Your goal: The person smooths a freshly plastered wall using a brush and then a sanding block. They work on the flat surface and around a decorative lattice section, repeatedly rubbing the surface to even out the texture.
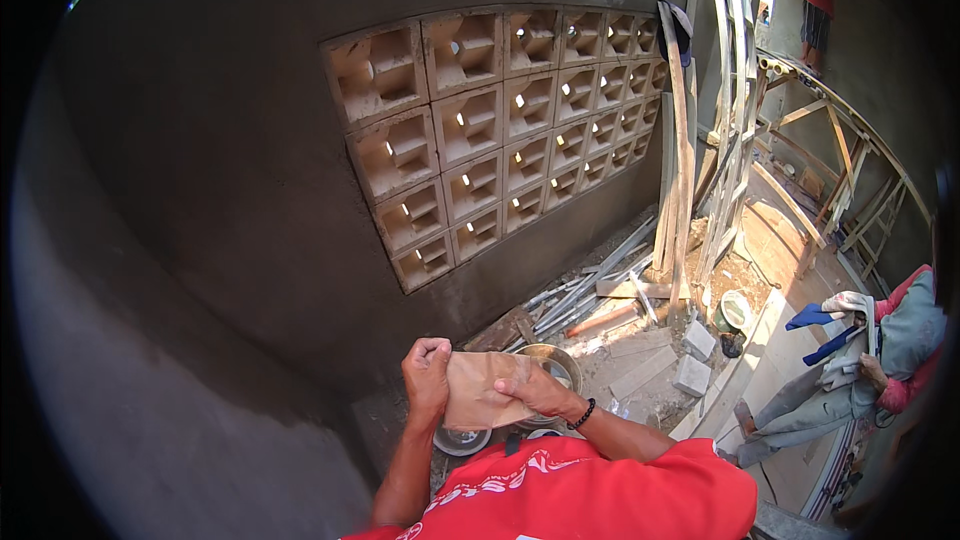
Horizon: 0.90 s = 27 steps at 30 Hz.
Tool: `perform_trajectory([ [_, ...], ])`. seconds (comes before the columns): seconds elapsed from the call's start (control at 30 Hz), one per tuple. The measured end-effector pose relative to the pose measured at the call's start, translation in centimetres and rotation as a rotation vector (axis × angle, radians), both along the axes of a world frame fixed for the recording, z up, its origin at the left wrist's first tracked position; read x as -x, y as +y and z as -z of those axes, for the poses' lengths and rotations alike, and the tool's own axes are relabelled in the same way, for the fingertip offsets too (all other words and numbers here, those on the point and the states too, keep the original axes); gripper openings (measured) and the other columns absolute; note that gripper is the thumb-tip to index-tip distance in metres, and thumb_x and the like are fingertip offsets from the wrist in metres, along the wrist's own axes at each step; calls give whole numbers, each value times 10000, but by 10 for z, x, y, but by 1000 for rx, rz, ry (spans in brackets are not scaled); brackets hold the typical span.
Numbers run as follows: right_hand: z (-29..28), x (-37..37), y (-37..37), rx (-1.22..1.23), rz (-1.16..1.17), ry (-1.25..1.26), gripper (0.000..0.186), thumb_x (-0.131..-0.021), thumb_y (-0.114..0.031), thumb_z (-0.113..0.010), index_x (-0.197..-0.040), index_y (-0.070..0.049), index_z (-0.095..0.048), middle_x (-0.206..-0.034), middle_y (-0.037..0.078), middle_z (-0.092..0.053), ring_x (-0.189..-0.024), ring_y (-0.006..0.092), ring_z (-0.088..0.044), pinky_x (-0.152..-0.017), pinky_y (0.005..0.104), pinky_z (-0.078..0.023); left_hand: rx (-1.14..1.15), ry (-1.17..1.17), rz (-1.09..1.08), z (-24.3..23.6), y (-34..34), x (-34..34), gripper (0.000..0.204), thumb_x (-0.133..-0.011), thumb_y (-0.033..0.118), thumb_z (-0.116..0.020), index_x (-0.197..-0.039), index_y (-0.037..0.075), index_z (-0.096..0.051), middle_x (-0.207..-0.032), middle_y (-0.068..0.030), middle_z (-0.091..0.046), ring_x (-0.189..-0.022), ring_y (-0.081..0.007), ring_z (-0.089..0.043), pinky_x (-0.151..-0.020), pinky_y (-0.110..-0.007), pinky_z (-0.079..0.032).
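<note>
Both my hands hold a brown sheet of sandpaper-like paper (478, 390) in front of my chest. My left hand (426, 370) is closed as a fist on its left edge. My right hand (535, 390) lies over the right part of the sheet, fingers gripping it; a black band is on that wrist. Below the sheet stands a round metal pan (556, 362), partly hidden. A grey plastered wall (220, 190) rises just ahead, with a panel of square ventilation blocks (500, 130) set in it.
Metal bars and pipes (590, 290) lie on the ground by the wall, with grey bricks (694, 360), a small bucket (733, 312) and leaning wooden planks (682, 160). A person (850, 370) crouches at right; another person (820, 0) stands far back. A curved metal frame (850, 140) spans right.
</note>
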State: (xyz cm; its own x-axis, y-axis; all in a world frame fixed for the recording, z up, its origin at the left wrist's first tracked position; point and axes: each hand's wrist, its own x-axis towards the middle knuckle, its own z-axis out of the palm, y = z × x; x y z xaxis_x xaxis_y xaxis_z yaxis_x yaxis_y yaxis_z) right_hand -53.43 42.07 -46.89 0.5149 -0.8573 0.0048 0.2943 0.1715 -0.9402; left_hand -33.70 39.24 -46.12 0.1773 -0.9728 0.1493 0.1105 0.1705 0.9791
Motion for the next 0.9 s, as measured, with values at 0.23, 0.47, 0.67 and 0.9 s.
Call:
perform_trajectory([
  [0.23,6,-1,-12,-30,291,27,380,-935,-122,-630,-1274,25,-541,-1130,61,-645,-983,137,-633,-851,290,-546,-54,-304,117,18,17,-16,231,-961,212,-618,-932,-17,-632,-759,-29,-623,-702,-73,-564,-629,-248,-467],
  [0.47,10,-6,-21,-434,-28,-434,625,-852,-91,-661,-1406,-11,-384,-1318,156,-551,-1196,292,-576,-1019,444,-485,-94,125,138,25,23,-25,219,-971,191,-619,-867,-2,-612,-759,24,-610,-672,-31,-543,-569,-220,-440],
  [0.67,20,-19,-10,-532,-192,-470,662,-856,-102,-625,-1435,4,-323,-1376,186,-500,-1254,332,-529,-1060,473,-440,-93,96,140,36,21,-37,151,-952,136,-632,-971,-11,-606,-814,-27,-654,-706,-63,-593,-627,-226,-497],
  [0.9,37,-28,-24,-583,-77,-538,601,-874,-113,-532,-1428,16,-340,-1367,198,-512,-1238,348,-541,-1041,499,-447,-119,142,-53,46,12,-34,312,-960,169,-629,-1191,-15,-528,-865,-75,-680,-713,-96,-633,-635,-247,-520],
])
